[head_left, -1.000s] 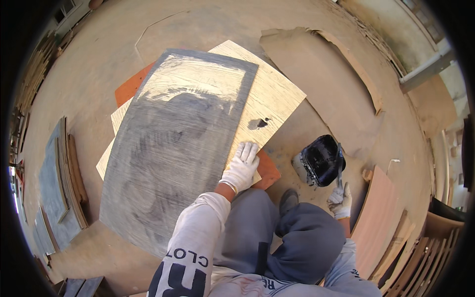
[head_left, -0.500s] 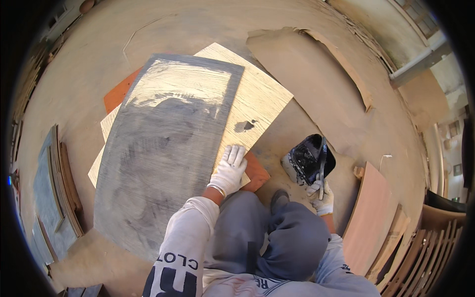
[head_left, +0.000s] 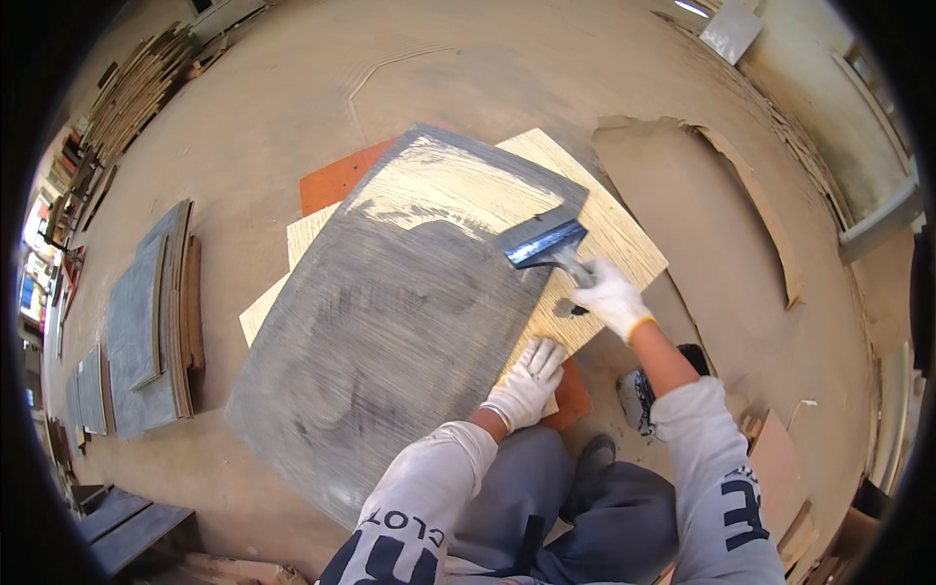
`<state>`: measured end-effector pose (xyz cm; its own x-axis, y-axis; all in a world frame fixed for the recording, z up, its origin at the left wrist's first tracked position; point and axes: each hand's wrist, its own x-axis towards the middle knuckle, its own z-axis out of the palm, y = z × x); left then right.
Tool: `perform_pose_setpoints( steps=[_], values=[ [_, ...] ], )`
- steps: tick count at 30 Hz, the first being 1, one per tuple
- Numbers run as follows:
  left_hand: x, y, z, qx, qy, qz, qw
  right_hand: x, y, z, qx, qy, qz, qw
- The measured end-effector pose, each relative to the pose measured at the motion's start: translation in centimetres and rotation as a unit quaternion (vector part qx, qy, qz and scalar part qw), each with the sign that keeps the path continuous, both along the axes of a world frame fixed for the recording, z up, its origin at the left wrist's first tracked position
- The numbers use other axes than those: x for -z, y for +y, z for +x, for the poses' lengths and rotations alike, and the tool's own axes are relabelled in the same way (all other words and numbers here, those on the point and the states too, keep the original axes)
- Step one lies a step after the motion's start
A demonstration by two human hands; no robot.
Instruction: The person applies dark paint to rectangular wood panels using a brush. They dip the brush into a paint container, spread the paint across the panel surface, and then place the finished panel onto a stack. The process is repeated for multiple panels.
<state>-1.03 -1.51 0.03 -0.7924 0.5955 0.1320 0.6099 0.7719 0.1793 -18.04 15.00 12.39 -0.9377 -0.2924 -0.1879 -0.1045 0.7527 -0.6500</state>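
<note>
- Scraper [head_left: 544,243] has come from tub [head_left: 638,400] to dark board's [head_left: 380,331] two o'clock, right hand [head_left: 611,295] wrapped round handle.
- Left hand [head_left: 526,386] flat, fingers narrow, four o'clock.
- Right forearm [head_left: 667,359] mostly hides tub.

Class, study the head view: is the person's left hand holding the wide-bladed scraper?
No: the gloved right hand grips the scraper, while the left hand lies palm down on the pale board.

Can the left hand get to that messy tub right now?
Probably yes: the left hand lies flat and empty, and the left side of the tub shows to its right. But the right forearm hides part of the tub, so its top looks trickier.
</note>
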Motion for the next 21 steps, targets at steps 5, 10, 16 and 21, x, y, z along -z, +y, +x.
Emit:
perform_pose_setpoints(
  steps=[5, 10, 16, 21],
  values=[
    [-2.2, -0.4, -0.1, -0.037, -0.062, 0.031, 0.997, 1.5, -10.1, -4.1, -0.019, -0.021, 0.114, 0.993],
    [-2.1, 0.2, -0.4, -0.109, -0.094, 0.0, 0.99, 5.7, -5.7, -5.4, -0.083, 0.012, 0.085, 0.993],
    [-1.6, -0.3, 0.0, -0.11, -0.117, 0.021, 0.987, 2.1, -7.7, -5.4, -0.088, -0.006, 0.208, 0.974],
    [-2.2, 0.5, -1.2, -0.077, -0.115, -0.004, 0.99, 3.5, -19.1, -15.9, -0.112, 0.032, 0.18, 0.977]
  ],
)
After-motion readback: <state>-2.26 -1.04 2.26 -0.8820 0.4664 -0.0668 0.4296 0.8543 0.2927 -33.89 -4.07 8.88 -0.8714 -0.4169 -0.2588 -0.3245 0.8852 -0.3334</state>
